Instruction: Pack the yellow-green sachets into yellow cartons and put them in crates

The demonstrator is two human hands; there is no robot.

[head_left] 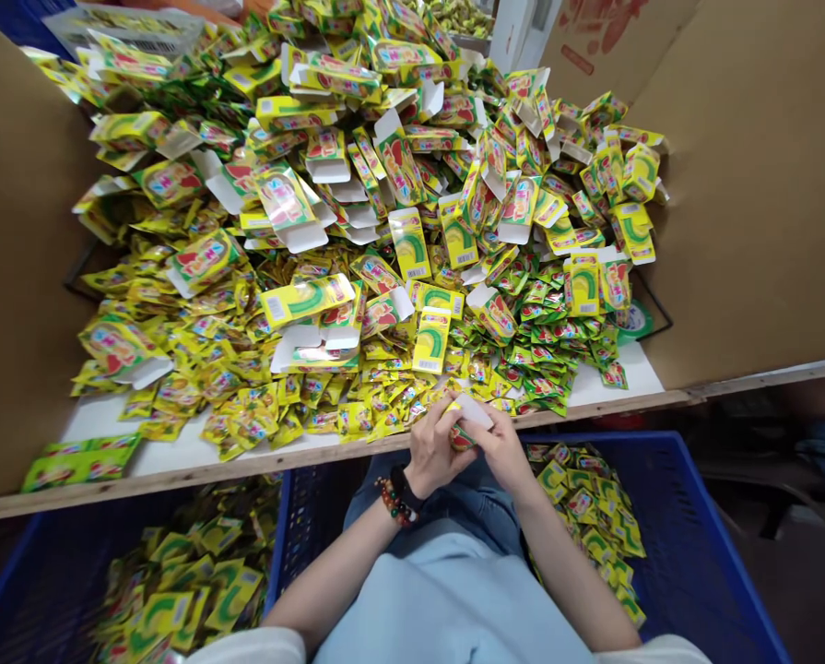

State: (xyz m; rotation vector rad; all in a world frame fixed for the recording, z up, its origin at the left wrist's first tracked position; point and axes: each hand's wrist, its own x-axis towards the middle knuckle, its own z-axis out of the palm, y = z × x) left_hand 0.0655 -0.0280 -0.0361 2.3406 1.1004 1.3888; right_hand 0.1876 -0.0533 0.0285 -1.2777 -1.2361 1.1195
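Both of my hands meet at the table's front edge around one small yellow-green candy box (473, 411) with a white flap standing up. My left hand (434, 446), with a beaded bracelet at the wrist, is closed on the box's left side. On the right side my right hand (503, 449) grips it near the white flap. Whether a sachet is inside the box cannot be seen. Just beyond my hands lie small yellow sachets (371, 417) and green sachets (547, 355). Many open-flapped boxes (288, 205) are heaped behind them.
Blue crates holding filled-looking yellow boxes stand below the table, one at the left (279, 544) and one at the right (720, 553). Cardboard walls (750, 203) rise on both sides. A flat green strip of packets (80, 463) lies at the left front corner.
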